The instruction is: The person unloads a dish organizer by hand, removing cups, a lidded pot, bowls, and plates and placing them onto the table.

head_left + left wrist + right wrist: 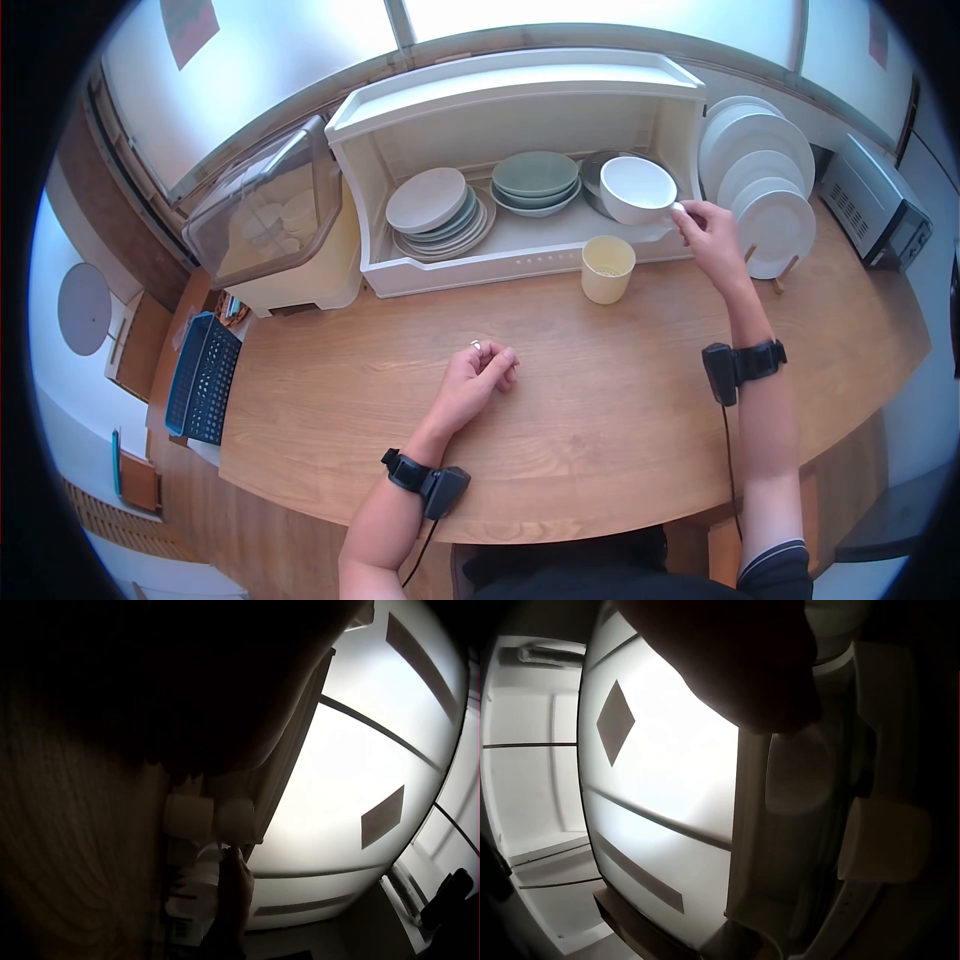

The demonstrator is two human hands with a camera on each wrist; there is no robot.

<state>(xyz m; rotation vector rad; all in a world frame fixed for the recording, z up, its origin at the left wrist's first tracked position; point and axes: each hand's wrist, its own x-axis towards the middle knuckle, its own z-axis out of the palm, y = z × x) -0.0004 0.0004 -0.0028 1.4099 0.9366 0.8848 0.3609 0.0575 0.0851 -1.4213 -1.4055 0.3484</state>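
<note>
My right hand (712, 240) pinches the small handle of a white bowl-shaped cup (638, 190) at the right end of the white shelf unit (520, 262). The cup is over a grey dish (592, 182); whether they touch I cannot tell. In the right wrist view the cup (799, 774) hangs at the dark fingertips. A pale yellow cup (607, 272) stands on the table in front of the shelf. My left hand (474, 384) rests on the wooden table, fingers loosely curled, holding nothing.
Inside the shelf are stacked plates (428, 200) and green bowls (536, 175). White plates (775, 225) stand in a rack at right, beside a grey appliance (872, 205). A lidded container (265, 215) and a blue basket (203, 380) are at left.
</note>
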